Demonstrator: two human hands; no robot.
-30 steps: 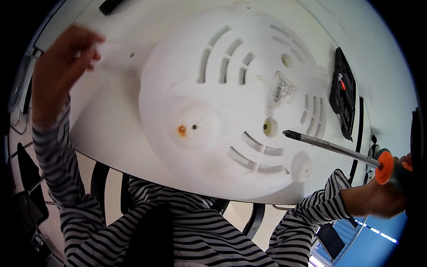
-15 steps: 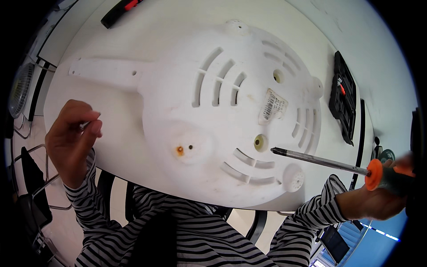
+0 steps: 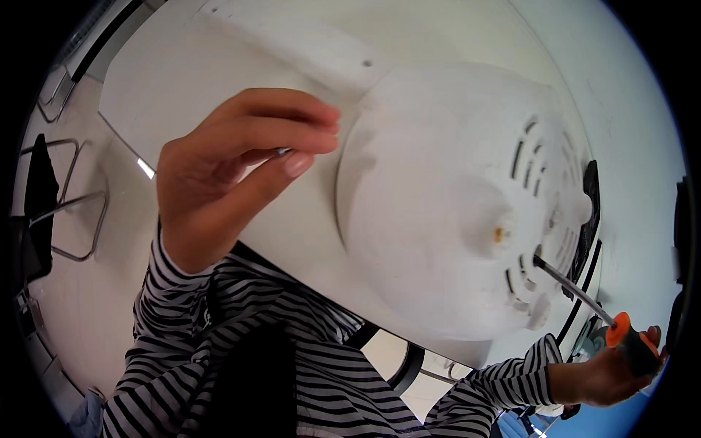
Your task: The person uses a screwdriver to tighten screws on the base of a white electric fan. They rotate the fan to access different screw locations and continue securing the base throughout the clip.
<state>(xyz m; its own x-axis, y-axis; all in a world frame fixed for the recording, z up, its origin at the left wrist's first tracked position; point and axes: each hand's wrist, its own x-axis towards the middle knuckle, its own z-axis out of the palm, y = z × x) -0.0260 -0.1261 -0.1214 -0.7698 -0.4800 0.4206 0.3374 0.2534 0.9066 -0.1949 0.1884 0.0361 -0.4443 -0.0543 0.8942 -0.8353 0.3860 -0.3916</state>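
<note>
White housing (image 3: pixel 416 204) lay on table (image 3: pixel 307 226). Left of housing, left hand (image 3: pixel 212 171) held small metal piece (image 3: pixel 282 152) in close pinch. Right of housing, right hand (image 3: pixel 606 376) curled around screwdriver (image 3: pixel 579 292) handle, tip by housing's hole (image 3: pixel 538 250), contact unclear. Steady shaft, kept square to hole, seemed best.

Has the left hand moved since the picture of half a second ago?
Yes. Judged against the white shell, the left hand has moved rightward: it now appears closer to the shell's left edge.
</note>
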